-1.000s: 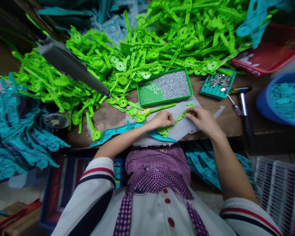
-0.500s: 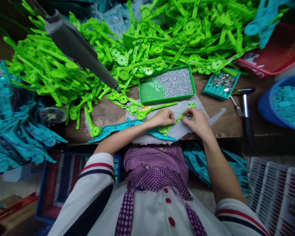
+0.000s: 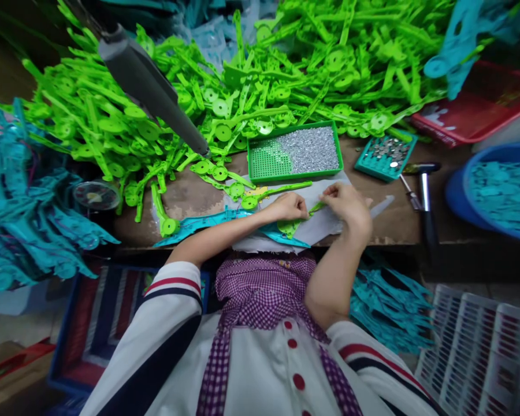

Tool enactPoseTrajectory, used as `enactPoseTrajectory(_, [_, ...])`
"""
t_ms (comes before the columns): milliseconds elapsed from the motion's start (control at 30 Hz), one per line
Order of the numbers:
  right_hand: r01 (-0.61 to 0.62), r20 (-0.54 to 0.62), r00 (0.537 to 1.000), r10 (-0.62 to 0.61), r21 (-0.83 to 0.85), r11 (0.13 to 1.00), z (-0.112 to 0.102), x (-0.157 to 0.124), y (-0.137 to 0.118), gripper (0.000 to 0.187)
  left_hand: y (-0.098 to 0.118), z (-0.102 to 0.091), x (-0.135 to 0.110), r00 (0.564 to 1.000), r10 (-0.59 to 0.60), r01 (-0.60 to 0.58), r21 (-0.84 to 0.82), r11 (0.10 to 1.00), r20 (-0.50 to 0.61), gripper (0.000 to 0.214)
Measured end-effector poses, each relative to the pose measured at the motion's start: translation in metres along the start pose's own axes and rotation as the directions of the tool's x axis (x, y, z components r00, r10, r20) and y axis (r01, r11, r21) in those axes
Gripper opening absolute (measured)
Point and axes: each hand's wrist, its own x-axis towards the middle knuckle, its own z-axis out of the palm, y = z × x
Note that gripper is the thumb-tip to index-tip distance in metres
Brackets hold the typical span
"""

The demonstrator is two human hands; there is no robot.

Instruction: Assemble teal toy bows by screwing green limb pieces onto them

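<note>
My left hand [image 3: 289, 207] is closed over a bright green plastic part, a long arm with a round disc [image 3: 288, 228], which rests above a turquoise plastic shell [image 3: 208, 224]. The part's arm slants up to the right, where my right hand [image 3: 347, 209] pinches it between thumb and fingers; its far end is hidden by that hand. Beyond my left hand lies another green disc-and-arm part [image 3: 249, 202]. A whitish sheet [image 3: 316, 232] is spread under the work. Thin wires appear to run along the turquoise shell.
Behind the hands, a green tray [image 3: 294, 176] holds small silvery pieces, backed by a heap of green parts [image 3: 260, 86]. A grey tool [image 3: 156, 86] slants down at left. Rightward are a teal box [image 3: 379, 172] of metal discs, a hammer [image 3: 425, 199], a screwdriver [image 3: 411, 195] and a blue tub [image 3: 459, 193].
My right wrist and forearm have swung inward and the elbow has come closer to my body. The right fingers cover more of the green arm's far end. My left hand has barely moved.
</note>
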Motion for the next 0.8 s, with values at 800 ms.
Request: enactPoseTrajectory(800, [0.533,-0.083,0.822,-0.563,-0.237,0.812,0.042,-0.076,0.05,0.043,0.0,0.001,-0.002,0.999,0.043,-0.042,0.043,0.998,-0.019,0.011])
